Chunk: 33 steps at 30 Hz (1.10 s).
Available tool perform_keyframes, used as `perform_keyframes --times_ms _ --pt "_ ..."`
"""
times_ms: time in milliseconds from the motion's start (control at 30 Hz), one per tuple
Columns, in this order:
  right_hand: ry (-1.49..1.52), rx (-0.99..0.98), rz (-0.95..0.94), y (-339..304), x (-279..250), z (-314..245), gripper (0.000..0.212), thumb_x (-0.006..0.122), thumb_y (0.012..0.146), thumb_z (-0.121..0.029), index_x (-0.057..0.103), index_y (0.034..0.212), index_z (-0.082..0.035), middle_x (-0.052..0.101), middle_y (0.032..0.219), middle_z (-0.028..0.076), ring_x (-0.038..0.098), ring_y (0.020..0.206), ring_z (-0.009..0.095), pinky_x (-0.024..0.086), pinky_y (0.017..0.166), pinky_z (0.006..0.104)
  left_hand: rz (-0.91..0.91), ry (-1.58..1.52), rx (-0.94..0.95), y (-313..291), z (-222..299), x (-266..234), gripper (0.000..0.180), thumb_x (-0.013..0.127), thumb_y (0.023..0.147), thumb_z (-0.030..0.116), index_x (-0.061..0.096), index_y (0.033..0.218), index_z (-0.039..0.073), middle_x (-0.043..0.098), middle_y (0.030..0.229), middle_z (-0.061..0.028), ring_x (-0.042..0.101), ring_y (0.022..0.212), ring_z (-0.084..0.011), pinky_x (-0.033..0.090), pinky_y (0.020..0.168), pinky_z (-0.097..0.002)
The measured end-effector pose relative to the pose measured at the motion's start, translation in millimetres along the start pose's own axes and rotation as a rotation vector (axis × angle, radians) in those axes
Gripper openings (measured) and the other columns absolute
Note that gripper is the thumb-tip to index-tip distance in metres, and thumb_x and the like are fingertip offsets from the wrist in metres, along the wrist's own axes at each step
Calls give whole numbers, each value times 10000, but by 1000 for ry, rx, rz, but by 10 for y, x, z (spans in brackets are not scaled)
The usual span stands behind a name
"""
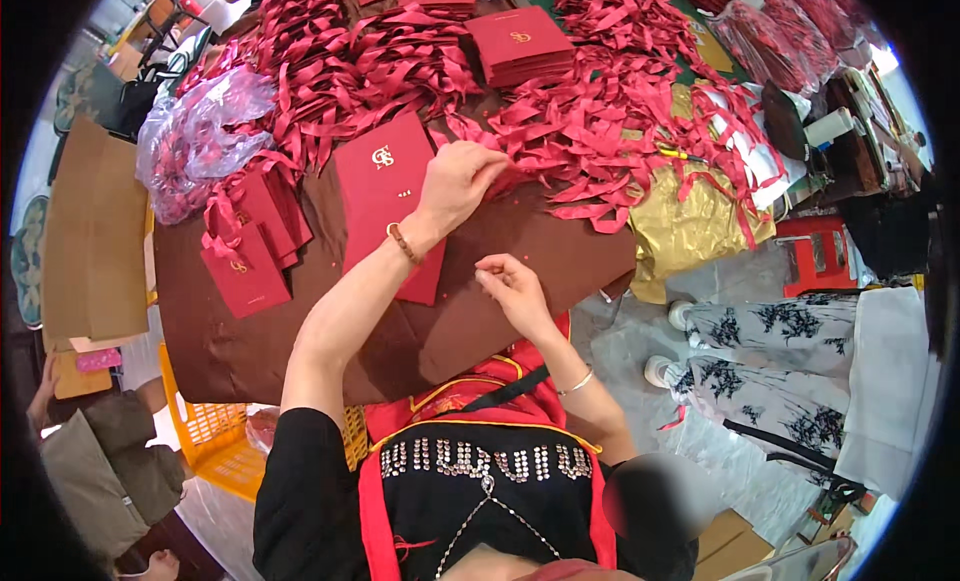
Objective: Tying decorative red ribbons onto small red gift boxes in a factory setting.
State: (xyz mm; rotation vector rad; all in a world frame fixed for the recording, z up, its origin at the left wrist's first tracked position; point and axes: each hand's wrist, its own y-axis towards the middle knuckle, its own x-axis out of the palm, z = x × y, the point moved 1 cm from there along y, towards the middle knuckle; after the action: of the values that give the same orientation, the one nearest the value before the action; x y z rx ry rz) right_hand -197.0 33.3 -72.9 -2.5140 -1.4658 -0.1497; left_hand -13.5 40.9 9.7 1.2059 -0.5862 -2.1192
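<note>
A flat dark-red paper bag (374,186) with gold print lies before me on the brown-covered table (450,326). My left hand (458,189) is above its right side, the forearm crossing over the bag. Those fingers are bent and pressed together, their tips at the edge of the heaped red ribbons (560,146); whether they pinch a ribbon is unclear. Nearer to me, my right hand (515,293) hovers over the brown cover, right of the bag. Its thumb and forefinger close in a pinch; anything between them is too small to make out.
Several finished-looking red bags (245,266) with ribbons lie at left, beside a clear plastic bag (205,141). Stacked red bags (518,43) and ribbons fill the far side. Gold wrapping (690,231) hangs at right. A person's patterned trousers (775,346) and a red stool (815,256) are beyond.
</note>
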Motion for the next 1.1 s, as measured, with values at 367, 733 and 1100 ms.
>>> perform_keyframes --times_ms 367,733,1100 --pt "32 10 38 -76 94 -205 164 605 872 -107 604 1030 -63 609 851 -24 531 713 36 409 614 165 177 -728 -794 -1105 87 -1520 177 619 847 53 546 687 35 515 692 36 405 610 -30 308 547 -199" --pt "-565 -186 -167 640 422 -619 167 596 887 -111 614 1024 -16 613 903 11 547 832 72 437 743 214 114 -526 -1045 -2339 -49 -2001 148 677 783 68 538 829 47 509 721 35 492 636 -47 399 575 -190" --pt "-1197 -721 -125 1078 708 -547 195 592 841 -146 634 1024 -97 604 1033 62 558 946 273 439 775 387 -420 398 -272 -1986 257 -1598 315 697 715 217 619 1007 129 567 1080 -16 493 1025 -214 393 813 -384"
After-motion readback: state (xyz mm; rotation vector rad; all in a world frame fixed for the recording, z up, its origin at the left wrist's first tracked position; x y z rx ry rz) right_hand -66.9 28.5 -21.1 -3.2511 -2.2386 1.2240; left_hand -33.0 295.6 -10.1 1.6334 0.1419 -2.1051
